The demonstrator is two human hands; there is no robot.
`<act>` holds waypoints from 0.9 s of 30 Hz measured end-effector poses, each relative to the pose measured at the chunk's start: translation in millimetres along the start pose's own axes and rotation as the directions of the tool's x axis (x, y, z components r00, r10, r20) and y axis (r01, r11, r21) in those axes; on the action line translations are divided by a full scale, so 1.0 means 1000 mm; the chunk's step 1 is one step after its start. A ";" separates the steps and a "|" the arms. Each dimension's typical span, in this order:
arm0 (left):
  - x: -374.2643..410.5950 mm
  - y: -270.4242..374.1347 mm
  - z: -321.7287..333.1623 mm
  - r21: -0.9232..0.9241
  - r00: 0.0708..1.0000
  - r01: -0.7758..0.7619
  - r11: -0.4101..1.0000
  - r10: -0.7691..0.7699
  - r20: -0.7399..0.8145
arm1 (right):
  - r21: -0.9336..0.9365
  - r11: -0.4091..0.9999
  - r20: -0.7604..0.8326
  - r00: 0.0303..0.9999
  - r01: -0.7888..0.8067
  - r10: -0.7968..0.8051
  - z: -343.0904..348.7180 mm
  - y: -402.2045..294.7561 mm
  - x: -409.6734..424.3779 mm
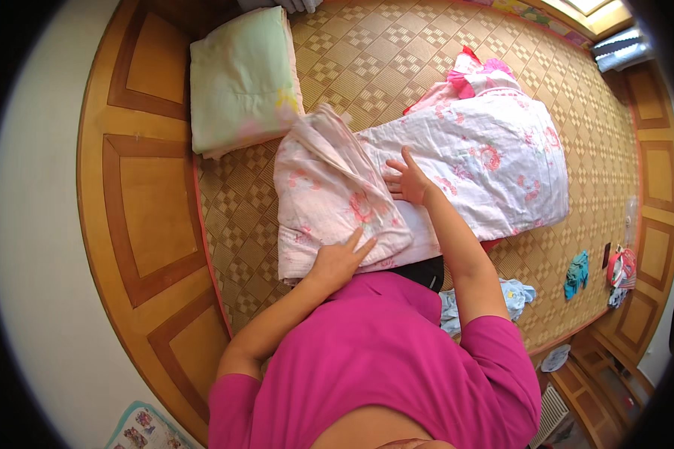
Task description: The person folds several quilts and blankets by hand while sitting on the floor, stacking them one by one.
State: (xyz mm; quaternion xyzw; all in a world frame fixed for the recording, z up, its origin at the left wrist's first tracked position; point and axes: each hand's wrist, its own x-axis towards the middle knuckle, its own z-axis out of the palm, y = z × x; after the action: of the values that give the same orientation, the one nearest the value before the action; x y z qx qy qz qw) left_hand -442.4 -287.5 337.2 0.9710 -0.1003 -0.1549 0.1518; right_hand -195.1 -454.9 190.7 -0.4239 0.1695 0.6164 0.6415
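Note:
A white floral quilt with pink-red flowers lies spread before me. Its left end is folded over into a pinkish flap, with layered edges visible at the top. My left hand rests on the near edge of this flap, fingers spread, gripping nothing. Just right of the flap's slanting edge is my right hand, palm turned left and fingers apart, over the quilt. Whether it touches the cloth I cannot tell. Pink and red cloth sticks out from under the quilt's far side.
A folded pale green quilt lies at the far left beside the wooden panelling. The patterned mat extends underneath. Light blue clothing lies by my right side, with a teal cloth and a red-and-white bundle farther right.

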 end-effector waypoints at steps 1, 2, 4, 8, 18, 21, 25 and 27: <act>0.000 0.001 0.008 0.001 0.995 -0.067 0.998 0.067 0.069 | -0.063 0.998 -0.052 0.998 -0.023 0.020 -0.004 0.010 -0.001; -0.003 -0.002 0.015 -0.038 0.996 -0.074 0.997 0.075 0.051 | -0.128 0.990 -0.102 0.994 -0.051 0.038 -0.007 0.015 0.002; -0.008 -0.007 0.001 -0.113 0.995 -0.091 0.989 0.094 0.020 | -0.353 0.935 -0.205 0.978 -0.037 -0.039 0.004 0.021 0.011; -0.021 -0.016 -0.037 -0.005 0.992 0.062 0.998 -0.062 -0.107 | -0.844 0.534 -0.305 0.788 0.036 -0.535 0.012 0.034 0.068; -0.052 -0.053 -0.017 -0.220 0.972 0.091 0.971 -0.038 0.231 | -0.943 -0.314 0.301 0.676 0.108 -0.672 0.115 -0.008 0.127; -0.053 -0.064 -0.016 -0.387 0.927 0.213 0.897 -0.060 0.371 | -0.942 0.310 -0.124 0.723 0.130 -0.680 0.108 -0.046 0.150; -0.057 -0.089 0.011 -0.640 0.951 0.192 0.744 0.021 0.310 | -0.806 0.590 -0.429 0.738 -0.051 -0.522 0.040 -0.085 0.166; -0.056 -0.088 0.002 -0.630 0.928 0.233 0.741 0.024 0.371 | -0.911 0.342 -0.380 0.794 -0.232 -0.474 0.060 -0.100 0.139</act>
State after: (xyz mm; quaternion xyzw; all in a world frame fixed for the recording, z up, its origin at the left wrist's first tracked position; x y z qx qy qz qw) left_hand -482.3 -192.0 322.2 0.8125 -0.0089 -0.3614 0.4574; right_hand -94.9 -307.9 156.8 -0.8908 -0.0562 0.3804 0.2420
